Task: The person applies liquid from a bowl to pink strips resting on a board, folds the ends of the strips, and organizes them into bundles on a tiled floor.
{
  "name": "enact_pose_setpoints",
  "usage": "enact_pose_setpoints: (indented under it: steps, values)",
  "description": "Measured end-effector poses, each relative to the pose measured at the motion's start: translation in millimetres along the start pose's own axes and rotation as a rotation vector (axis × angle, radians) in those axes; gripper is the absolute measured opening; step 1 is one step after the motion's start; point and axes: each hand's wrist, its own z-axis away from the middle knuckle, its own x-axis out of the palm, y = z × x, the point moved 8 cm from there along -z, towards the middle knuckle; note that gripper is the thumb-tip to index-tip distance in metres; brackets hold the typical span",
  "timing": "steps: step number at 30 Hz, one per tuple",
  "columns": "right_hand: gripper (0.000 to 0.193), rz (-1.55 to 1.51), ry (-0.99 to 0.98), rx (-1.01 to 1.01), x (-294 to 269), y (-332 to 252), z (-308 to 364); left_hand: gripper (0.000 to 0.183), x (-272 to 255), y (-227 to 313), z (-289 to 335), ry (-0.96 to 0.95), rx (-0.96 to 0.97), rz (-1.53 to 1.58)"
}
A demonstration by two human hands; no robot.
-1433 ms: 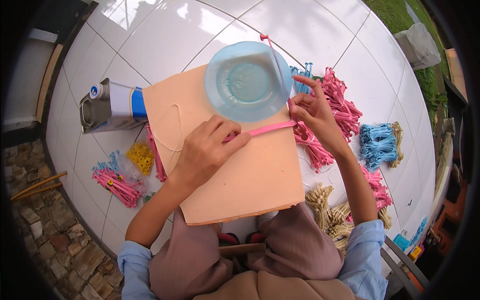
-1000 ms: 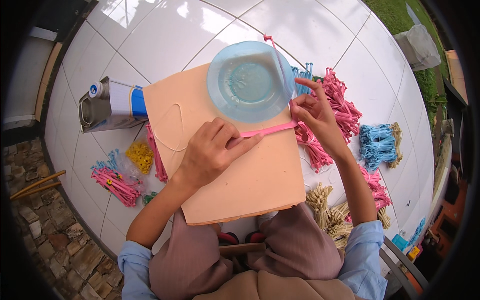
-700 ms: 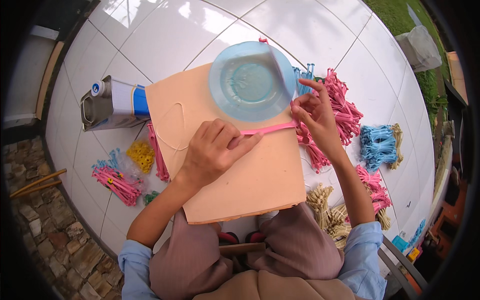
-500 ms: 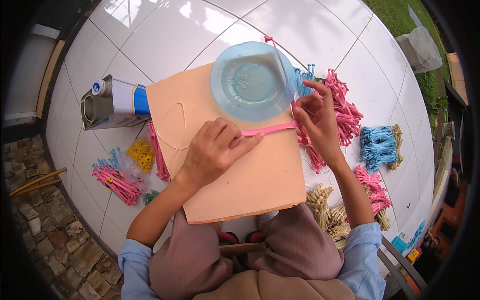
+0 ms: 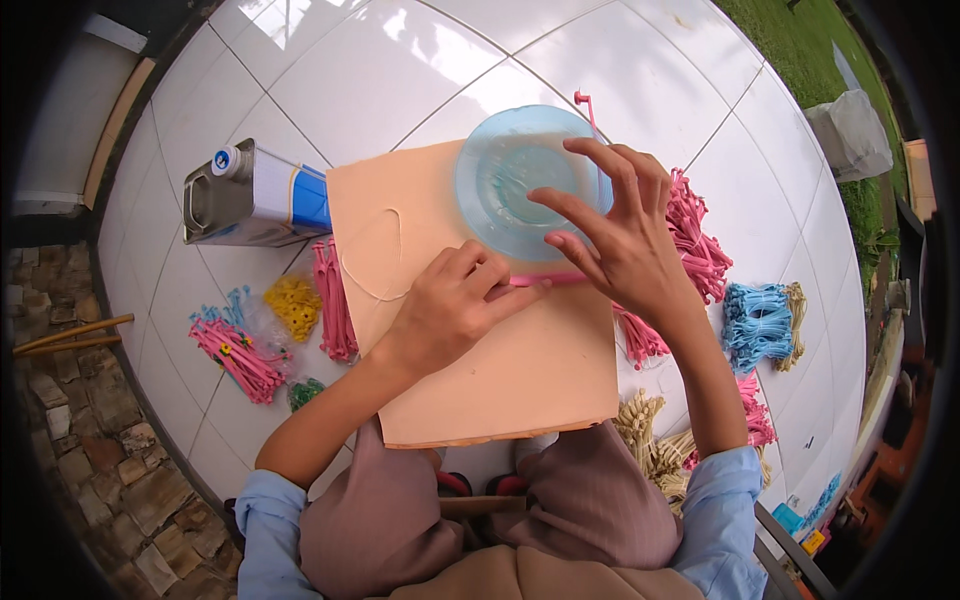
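Observation:
My left hand rests on a peach-coloured board across my lap, its fingers closed on a flat pink strip. The strip runs rightward along the board and passes under my right hand. That hand is raised over the right side of a translucent blue plate, fingers curved and apart, with nothing visible between them. A thin pink strand with a knobbed end sticks up past the plate's far right rim. Left of my left hand, a loop of cream cord lies on the board.
A metal can stands left of the board. Pink bundles, yellow pieces and a pink-and-blue bunch lie nearby. To the right are pink bundles, blue bundles and cream bundles on white tiles.
My right hand has lifted from beside the strip's right end and moved over the plate, its fingers spreading. My left hand keeps its hold. The whole view has shifted slightly.

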Motion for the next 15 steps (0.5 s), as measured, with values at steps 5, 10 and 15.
enact_pose_setpoints:
  steps: [5,10,15]
  values:
    - [0.028,0.121,-0.031,-0.06,14.5,1.7,-7.1,0.042,-2.0,0.1,-2.5,0.038,-0.031,0.035]
    - [0.028,0.095,-0.046,-0.045,17.5,3.2,-6.9,0.043,-1.4,-0.4,-1.5,0.038,-0.028,0.033]
    - [0.021,-0.067,0.122,0.109,-7.4,13.7,10.5,0.042,-1.1,0.1,-0.8,0.036,-0.029,0.019]
